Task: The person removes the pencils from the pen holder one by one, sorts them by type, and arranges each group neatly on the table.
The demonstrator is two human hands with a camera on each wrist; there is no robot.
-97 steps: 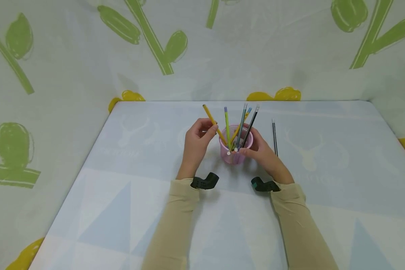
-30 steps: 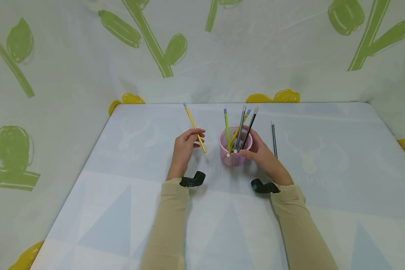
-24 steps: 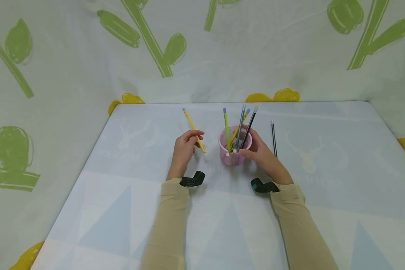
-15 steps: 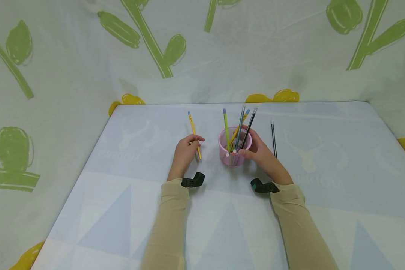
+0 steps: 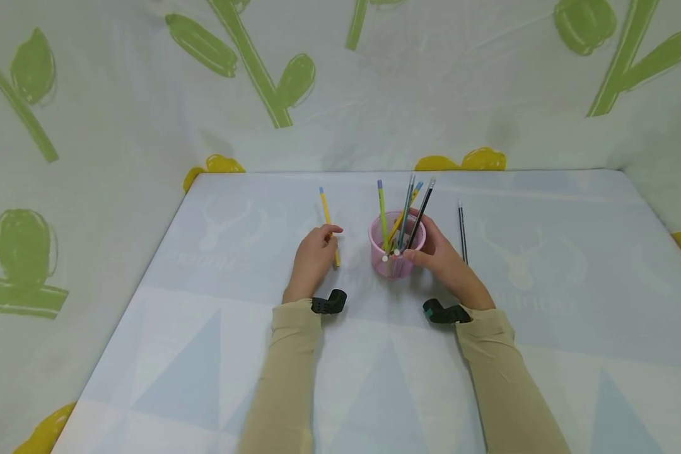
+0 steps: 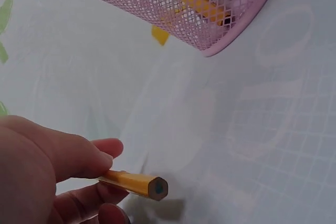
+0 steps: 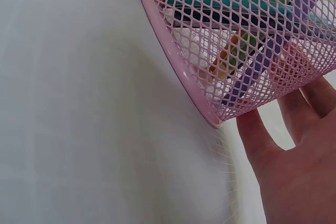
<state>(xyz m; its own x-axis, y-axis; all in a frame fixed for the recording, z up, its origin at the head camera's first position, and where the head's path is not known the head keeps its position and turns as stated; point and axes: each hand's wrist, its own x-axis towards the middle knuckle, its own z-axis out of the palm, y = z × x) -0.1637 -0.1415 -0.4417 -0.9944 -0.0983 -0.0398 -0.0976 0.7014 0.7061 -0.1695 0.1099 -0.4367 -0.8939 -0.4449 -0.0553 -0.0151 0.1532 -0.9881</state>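
My left hand (image 5: pixel 313 260) pinches a yellow pencil (image 5: pixel 325 207) between thumb and fingers, low over the table left of the cup. In the left wrist view the pencil's flat hexagonal end (image 6: pixel 157 188) points away from the hand; its blue-tipped end shows in the head view. Whether the pencil touches the table I cannot tell. A pink mesh pencil cup (image 5: pixel 381 263) stands upright with several pencils leaning in it, among them a green one (image 5: pixel 381 208) and a black one (image 5: pixel 425 203). My right hand (image 5: pixel 449 263) holds the cup's right side, fingers behind and thumb in front.
A dark pencil (image 5: pixel 462 230) lies on the table (image 5: pixel 545 302) just right of my right hand. The table's far edge meets a wall covering (image 5: pixel 363 113) with green plant prints. Both wrists wear a black mount (image 5: pixel 330 302).
The yellow pencil has come out of the cup in my left hand, moved left, and then sunk lower and turned steeper. My right hand has stayed on the cup.
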